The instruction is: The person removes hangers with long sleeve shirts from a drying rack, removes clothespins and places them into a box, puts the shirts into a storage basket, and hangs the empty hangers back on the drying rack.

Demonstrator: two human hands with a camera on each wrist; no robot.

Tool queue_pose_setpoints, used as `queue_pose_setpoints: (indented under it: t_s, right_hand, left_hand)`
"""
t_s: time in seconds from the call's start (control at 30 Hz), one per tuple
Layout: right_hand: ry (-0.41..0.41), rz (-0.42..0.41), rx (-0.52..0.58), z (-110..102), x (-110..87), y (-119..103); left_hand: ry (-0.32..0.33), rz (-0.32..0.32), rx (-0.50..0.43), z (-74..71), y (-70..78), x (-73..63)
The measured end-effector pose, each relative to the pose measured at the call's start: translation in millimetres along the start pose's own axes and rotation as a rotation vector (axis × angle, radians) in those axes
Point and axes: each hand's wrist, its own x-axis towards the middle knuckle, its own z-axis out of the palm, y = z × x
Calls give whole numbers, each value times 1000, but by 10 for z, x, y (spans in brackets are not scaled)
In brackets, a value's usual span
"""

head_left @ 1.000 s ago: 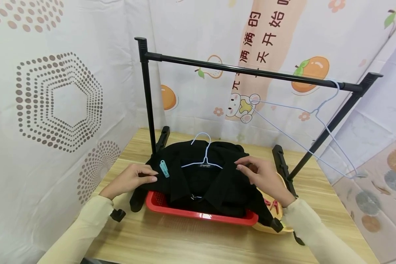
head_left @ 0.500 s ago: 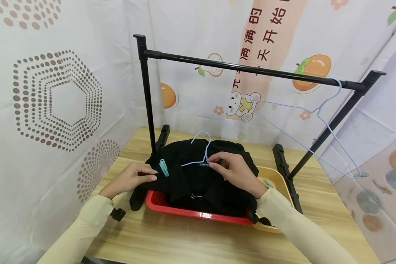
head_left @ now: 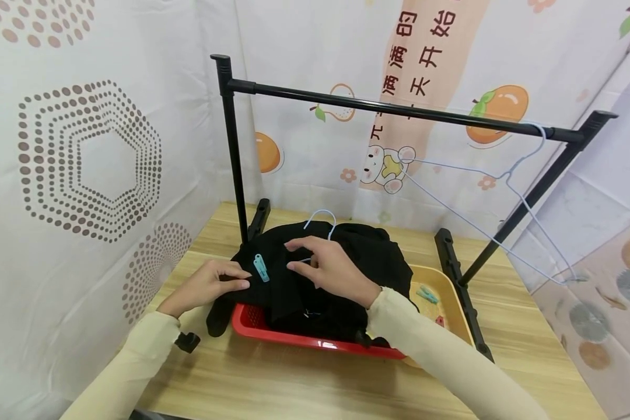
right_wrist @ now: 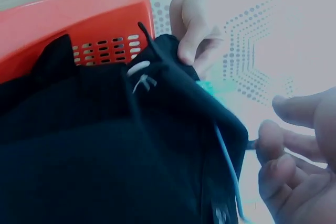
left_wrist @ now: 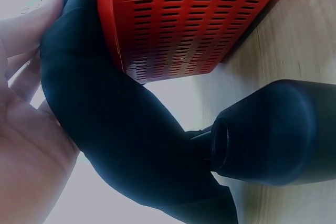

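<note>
A black collared garment (head_left: 380,256) lies heaped over a red basket (head_left: 320,343). Under its collar sits a light blue wire hanger (head_left: 322,211), mostly hidden by my right hand, with the hook showing above. A teal clothespin (head_left: 261,268) is on the garment's left shoulder. My left hand (head_left: 207,286) pinches the black cloth at the left edge, beside the clothespin. Over the collar, my right hand (head_left: 331,268) has its thumb and fingers spread apart with nothing between them. In the right wrist view, the right hand (right_wrist: 302,156) is beside the cloth's edge.
A black rack's crossbar (head_left: 373,106) spans above, with another blue hanger (head_left: 522,156) hooked on its right end. Right of the garment stands a yellow basket (head_left: 459,309) holding a teal clothespin (head_left: 427,293) and a red one (head_left: 440,321). Printed curtains surround the wooden table (head_left: 273,379).
My right hand has moved left from the garment's right side, past the hanger's neck, to the left collar. The left hand has kept its place on the cloth.
</note>
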Motion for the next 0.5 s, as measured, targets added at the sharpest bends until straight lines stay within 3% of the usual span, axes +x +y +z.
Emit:
queue_pose_setpoints:
  t_s: [0.27, 0.5]
  right_hand:
    - [-121, 65, -52, 183, 211, -131]
    - [-117, -8, -191, 322, 319, -158]
  left_hand:
    - [-10, 25, 2, -14, 14, 10]
    - [-19, 25, -23, -20, 17, 7]
